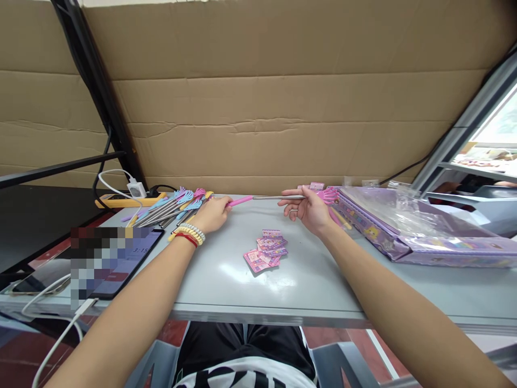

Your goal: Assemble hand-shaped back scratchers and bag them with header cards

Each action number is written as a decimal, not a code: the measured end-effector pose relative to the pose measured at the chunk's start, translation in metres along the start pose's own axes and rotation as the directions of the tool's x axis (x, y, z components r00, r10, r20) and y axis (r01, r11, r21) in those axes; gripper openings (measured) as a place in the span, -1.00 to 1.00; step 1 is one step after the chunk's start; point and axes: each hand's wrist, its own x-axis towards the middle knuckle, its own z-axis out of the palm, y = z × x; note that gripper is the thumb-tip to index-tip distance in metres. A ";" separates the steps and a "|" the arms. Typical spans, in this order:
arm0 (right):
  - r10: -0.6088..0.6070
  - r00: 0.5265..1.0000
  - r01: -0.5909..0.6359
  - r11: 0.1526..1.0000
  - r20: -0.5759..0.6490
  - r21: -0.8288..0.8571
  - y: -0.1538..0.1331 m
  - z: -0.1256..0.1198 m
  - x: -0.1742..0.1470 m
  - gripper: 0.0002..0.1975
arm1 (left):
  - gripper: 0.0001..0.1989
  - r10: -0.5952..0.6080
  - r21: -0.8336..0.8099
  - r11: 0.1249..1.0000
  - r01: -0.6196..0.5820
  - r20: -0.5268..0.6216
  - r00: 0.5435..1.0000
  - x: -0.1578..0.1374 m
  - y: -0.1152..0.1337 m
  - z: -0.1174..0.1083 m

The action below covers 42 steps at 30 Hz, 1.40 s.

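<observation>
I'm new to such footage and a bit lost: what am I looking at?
No machine here: these are a person's bare hands, in one picture from a head-worn camera looking forward and down. The left hand holds a metal rod by its pink handle. The right hand is at the other end, by a pink hand-shaped tip; how firmly it grips is unclear. On the table lie pink cards in the middle, more rods and a lit screen at left, and a purple box at right.
</observation>
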 end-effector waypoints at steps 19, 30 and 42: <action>0.036 0.999 -0.038 0.997 0.030 0.071 0.004 0.005 0.000 -0.59 | -0.69 0.109 -0.089 0.990 -0.107 0.015 0.994 -0.003 0.008 -0.002; 0.044 0.996 -0.051 0.994 0.072 0.094 0.006 0.005 0.000 -0.62 | -0.69 0.128 -0.125 0.984 -0.129 -0.016 0.992 -0.002 0.006 -0.001; 0.014 0.999 -0.020 0.989 0.045 0.146 0.001 0.001 -0.001 -0.70 | -0.59 0.147 -0.108 0.982 -0.154 -0.068 0.987 -0.008 0.020 -0.009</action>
